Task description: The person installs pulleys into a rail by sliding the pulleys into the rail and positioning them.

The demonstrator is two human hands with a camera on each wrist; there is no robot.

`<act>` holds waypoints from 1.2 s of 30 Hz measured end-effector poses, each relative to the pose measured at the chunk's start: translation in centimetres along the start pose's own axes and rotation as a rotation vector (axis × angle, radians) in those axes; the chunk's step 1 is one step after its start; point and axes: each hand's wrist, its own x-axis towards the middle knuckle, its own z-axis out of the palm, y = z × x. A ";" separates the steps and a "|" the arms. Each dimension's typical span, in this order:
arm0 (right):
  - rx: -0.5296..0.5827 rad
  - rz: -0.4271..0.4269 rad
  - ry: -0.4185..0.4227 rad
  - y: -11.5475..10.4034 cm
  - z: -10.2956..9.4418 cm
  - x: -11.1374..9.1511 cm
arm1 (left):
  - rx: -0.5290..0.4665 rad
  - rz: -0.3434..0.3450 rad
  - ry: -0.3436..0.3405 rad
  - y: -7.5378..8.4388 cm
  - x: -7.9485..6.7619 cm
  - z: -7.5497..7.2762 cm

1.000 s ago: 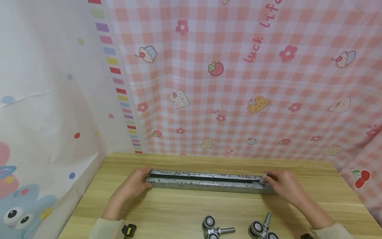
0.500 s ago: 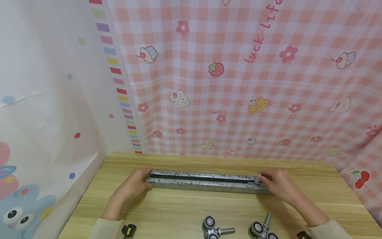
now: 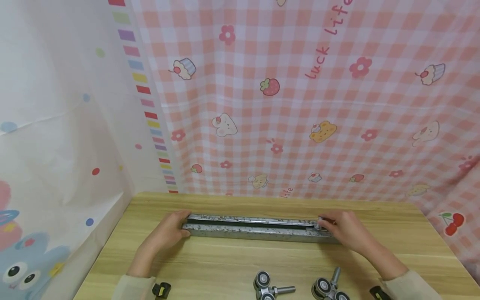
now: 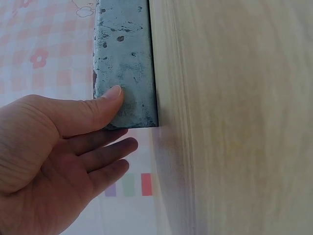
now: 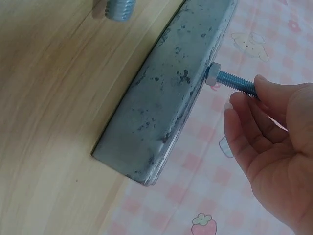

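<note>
A long, scuffed grey metal rail (image 3: 247, 233) with a slot along its top lies across the table. At its left end my left hand (image 3: 172, 229) grips it; in the left wrist view the thumb (image 4: 110, 98) presses the near face and the other fingers reach behind. Near the right end, my right hand (image 3: 343, 229) pinches the end of a threaded bolt (image 5: 237, 82) between thumb and fingers. A hex nut (image 5: 213, 74) on that bolt sits right at the slot, and whatever is below it is hidden inside the rail.
Two roller trolleys, with black-and-silver wheels and bolts, lie in front of the rail: one trolley (image 3: 263, 278) near the middle, another trolley (image 3: 323, 286) to its right. Behind the wooden table (image 3: 225, 258) hangs a pink checked cloth (image 3: 247, 158); a white cloth (image 3: 67, 137) hangs on the left.
My right hand has slid the bolt to the left along the slot, a short way in from the rail's right end. My left hand has stayed on the left end, and the trolleys have not moved.
</note>
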 end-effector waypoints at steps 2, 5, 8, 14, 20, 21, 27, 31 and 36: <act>0.009 0.004 -0.003 -0.1 0.1 0.2 | -0.003 -0.006 -0.002 0.0 0.0 0.0; 0.038 0.038 -0.023 -0.5 0.3 0.5 | -0.006 -0.010 -0.003 0.1 0.0 0.0; 0.064 0.081 -0.049 -0.9 0.5 0.8 | -0.007 -0.010 -0.003 0.1 -0.1 -0.1; 0.076 0.093 -0.075 -1.6 0.7 1.2 | -0.010 -0.014 -0.007 0.2 -0.1 -0.1; 0.107 0.065 -0.076 -2.2 1.1 1.6 | -0.019 -0.020 -0.006 0.1 0.0 -0.1; 0.107 0.062 -0.080 -2.3 1.1 1.7 | -0.023 -0.023 -0.005 0.2 0.0 -0.1; 0.111 0.069 -0.123 -2.8 1.4 2.3 | -0.032 -0.032 -0.005 0.2 0.0 0.0; 0.129 0.072 -0.151 -3.1 1.5 2.5 | -0.037 -0.027 -0.005 0.1 0.0 0.0; 0.154 0.058 -0.162 -3.3 1.7 2.9 | -0.028 -0.009 0.006 0.0 0.0 0.1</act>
